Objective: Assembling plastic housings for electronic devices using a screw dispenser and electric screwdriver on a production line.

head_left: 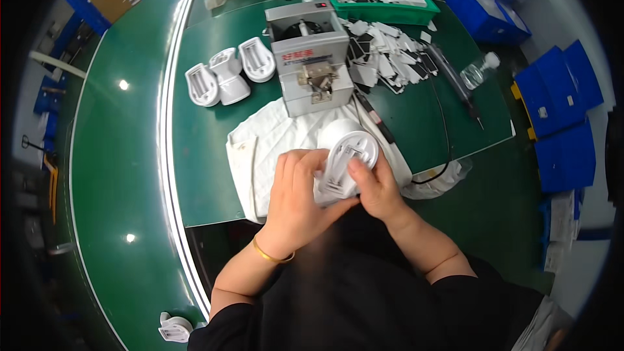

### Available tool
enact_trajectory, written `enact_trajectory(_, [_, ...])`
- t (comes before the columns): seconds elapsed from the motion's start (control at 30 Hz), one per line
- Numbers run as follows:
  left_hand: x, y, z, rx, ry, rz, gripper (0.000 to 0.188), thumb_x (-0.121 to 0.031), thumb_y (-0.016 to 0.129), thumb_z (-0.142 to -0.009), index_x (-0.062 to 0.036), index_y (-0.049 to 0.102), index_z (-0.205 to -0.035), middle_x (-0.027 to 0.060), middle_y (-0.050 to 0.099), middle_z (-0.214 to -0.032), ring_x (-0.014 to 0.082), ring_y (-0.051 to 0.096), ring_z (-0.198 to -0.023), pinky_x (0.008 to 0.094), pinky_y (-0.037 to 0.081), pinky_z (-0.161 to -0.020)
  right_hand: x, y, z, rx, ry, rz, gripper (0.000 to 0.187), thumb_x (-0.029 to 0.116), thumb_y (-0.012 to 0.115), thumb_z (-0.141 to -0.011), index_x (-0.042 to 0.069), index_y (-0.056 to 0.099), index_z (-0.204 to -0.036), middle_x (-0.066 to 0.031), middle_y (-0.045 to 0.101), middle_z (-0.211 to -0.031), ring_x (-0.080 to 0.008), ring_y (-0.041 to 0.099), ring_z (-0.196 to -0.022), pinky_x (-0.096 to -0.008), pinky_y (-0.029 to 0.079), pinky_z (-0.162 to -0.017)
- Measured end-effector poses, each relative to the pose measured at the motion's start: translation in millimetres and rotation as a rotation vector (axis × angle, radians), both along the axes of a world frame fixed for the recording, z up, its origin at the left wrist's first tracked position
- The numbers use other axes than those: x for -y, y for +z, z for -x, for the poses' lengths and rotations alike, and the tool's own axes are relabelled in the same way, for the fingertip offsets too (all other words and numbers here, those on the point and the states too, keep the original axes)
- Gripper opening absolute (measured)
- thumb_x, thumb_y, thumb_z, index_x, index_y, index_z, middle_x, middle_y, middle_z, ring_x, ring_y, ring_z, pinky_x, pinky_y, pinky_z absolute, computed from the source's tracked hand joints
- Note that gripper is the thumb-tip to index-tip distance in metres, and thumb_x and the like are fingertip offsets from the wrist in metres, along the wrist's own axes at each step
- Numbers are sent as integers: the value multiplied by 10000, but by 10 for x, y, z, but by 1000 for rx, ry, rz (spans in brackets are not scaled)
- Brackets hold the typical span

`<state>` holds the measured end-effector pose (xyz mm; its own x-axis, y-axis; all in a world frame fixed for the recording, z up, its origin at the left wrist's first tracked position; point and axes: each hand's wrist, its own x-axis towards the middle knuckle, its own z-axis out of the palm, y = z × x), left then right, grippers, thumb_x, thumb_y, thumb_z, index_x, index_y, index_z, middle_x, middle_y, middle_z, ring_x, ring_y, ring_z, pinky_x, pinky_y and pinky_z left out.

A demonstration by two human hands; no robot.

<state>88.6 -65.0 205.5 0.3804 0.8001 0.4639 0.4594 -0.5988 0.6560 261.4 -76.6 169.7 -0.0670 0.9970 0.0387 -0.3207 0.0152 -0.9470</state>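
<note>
Both hands are wrapped around one white plastic housing [344,159], held just above a white cloth [266,146] on the green table [208,175]. The left hand [296,198] grips its side with fingers curled, and the right hand [377,188] pinches it with the thumb on top. Behind sits a grey metal machine [311,58], then three more white housings [227,75], and a green tray [380,10] of small parts farthest back.

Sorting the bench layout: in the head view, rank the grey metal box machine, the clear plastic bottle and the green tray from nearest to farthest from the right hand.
From the right hand:
1. Grey metal box machine, just beyond the hands, centre.
2. Clear plastic bottle, lying off to the right.
3. Green tray, at the far edge, up right.
</note>
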Motion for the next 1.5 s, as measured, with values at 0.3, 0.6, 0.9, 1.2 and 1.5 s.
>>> enact_trajectory(0.3, [50,-444,-71,246,-223,411,1139,-151,933,-547,-17,283,-1473,150,465,-1377,313,476,-1266,390,379,-1080,-884,206,-905,720,14,-122,297,171,688,-916,2,678,-1160,-79,694,-1094,-106,635,-982,-272,511,-842])
enact_trajectory(0.6, [-197,-462,-31,532,-174,483,1166,-222,983,-514,-49,266,-1418,173,447,-1393,258,465,-1280,382,395,-1073,-2513,-58,-1011,1658,7,-89,695,647,670,-756,419,498,-1390,-65,225,-1613,-359,167,-1483,-766,170,-1044])
enact_trajectory(0.9, [-272,-505,78,582,-159,516,1136,-66,939,-534,-71,257,-1442,150,380,-1461,244,467,-1285,380,414,-1069,-1647,-132,-1284,1630,110,-299,678,624,725,-700,290,622,-1282,-76,400,-1517,-350,241,-1451,-686,161,-1094])
enact_trajectory(1.2, [-226,-562,1,545,-128,468,1287,-130,963,-516,-76,154,-1515,199,354,-1468,287,419,-1345,417,374,-1110,-1463,-83,-1464,1296,-186,-617,512,322,827,-724,164,672,-1186,-79,583,-1318,-322,416,-1336,-514,276,-1117])
enact_trajectory(1.5, [-181,-609,-18,613,-125,477,1318,-125,972,-516,-107,127,-1527,212,372,-1460,296,449,-1328,424,409,-1094,-1075,-38,-919,1391,-397,-535,191,143,809,-721,70,713,-869,-30,629,-784,-242,553,-836,-368,459,-745])
